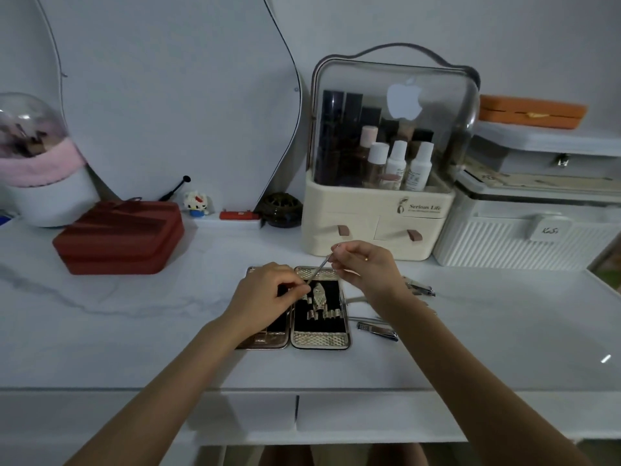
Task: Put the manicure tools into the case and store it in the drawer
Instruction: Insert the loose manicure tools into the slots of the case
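steel slim pick (321, 267) pinched at both ends by left hand (265, 294) and right hand (364, 265) over open textured case (321, 339).

Case (321, 311) lies open flat at frame center on the white marble-look tabletop (134, 314), black lining, gold holders in its right half. My left hand (265, 294) rests over the left half, fingertips pinching the lower end of a thin metal tool (319, 269). My right hand (364, 264) pinches its upper end; the tool slants above the case. Two nail clippers (378, 331) (420, 289) lie right of the case. Cream cosmetic organizer (376, 213) stands behind; red box (121, 237) at middle left.
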